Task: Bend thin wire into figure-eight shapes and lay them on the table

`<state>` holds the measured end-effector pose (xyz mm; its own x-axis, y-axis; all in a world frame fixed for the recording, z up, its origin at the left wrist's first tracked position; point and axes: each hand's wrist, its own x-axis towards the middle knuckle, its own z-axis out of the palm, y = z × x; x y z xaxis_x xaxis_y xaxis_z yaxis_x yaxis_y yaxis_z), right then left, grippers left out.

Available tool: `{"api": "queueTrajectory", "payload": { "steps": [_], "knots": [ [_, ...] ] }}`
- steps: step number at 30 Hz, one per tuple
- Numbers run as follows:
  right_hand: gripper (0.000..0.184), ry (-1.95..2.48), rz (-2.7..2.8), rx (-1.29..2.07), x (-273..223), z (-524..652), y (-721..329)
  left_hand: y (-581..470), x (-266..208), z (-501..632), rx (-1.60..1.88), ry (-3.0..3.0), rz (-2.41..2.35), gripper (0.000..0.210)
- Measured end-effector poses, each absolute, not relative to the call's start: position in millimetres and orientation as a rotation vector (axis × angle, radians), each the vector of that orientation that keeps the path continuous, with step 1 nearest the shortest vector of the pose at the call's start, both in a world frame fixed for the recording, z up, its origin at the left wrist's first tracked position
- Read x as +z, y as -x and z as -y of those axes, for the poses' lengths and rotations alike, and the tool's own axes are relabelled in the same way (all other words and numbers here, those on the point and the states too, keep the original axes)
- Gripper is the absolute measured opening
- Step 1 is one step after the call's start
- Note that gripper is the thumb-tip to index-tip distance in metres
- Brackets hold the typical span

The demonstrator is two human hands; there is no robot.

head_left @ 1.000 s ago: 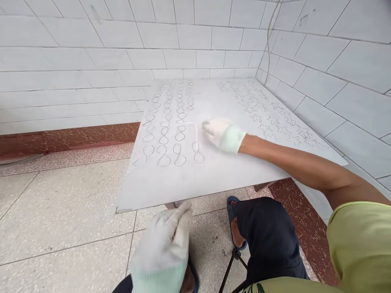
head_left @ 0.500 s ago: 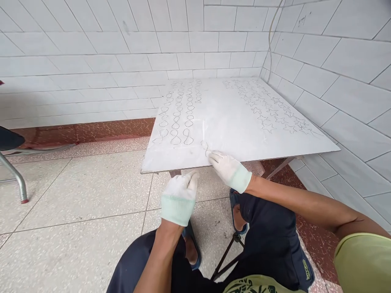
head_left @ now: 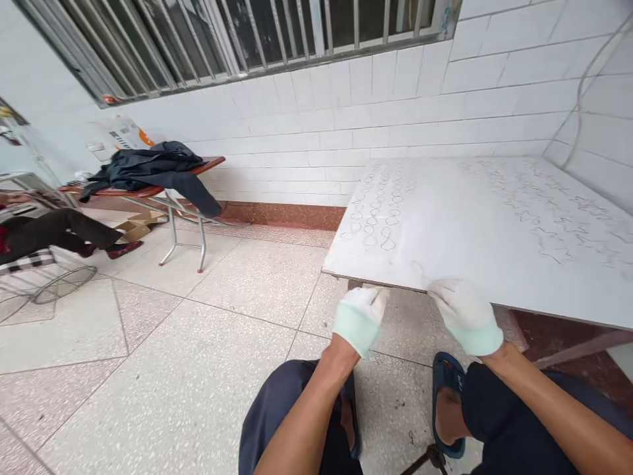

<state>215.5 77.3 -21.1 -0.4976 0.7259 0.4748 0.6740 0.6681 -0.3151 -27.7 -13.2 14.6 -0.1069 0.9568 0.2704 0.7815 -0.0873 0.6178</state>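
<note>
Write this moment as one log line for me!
left hand: gloved, near white tabletop edge | right hand: gloved, blurred, at same edge | on tabletop: figure-eight outlines left, star outlines right

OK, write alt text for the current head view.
Left hand and right hand in white gloves with mint cuffs, at the near edge of a white board bearing thin figure-eight outlines and star outlines. At left, dark clothes lie on a reddish-brown table.

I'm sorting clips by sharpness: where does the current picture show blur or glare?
Head view: the right hand looks smeared by motion, the left hand somewhat crisper; head view: the thin loop near the right hand is faint and soft; head view: a pale sheen washes the white tabletop.
</note>
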Motion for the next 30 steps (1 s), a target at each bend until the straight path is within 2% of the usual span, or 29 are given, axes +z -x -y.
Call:
{"api": "queueTrajectory", "payload": {
  "steps": [5, 11, 22, 27, 30],
  "knots": [
    [0.028, 1.250, 1.961, 0.462, 22, -67, -185, 26, 19, 5, 1.298, -1.483, -1.940, 0.032],
    [0.018, 1.172, 1.780, 0.848, 39, -71, -160, 23, 25, -2, 1.456, -1.372, -1.842, 0.058],
    [0.016, 1.176, 1.775, 0.872, 32, -77, -153, 11, 19, 2, 1.113, -1.377, -1.688, 0.034],
    [0.015, 1.139, 1.762, 0.927, 30, -74, -155, 11, 14, 4, 1.175, -1.272, -1.785, 0.025],
    [0.017, 1.121, 1.757, 0.932, 28, -72, -156, 10, 23, 7, 1.229, -1.157, -1.929, 0.027]
  ]
}}
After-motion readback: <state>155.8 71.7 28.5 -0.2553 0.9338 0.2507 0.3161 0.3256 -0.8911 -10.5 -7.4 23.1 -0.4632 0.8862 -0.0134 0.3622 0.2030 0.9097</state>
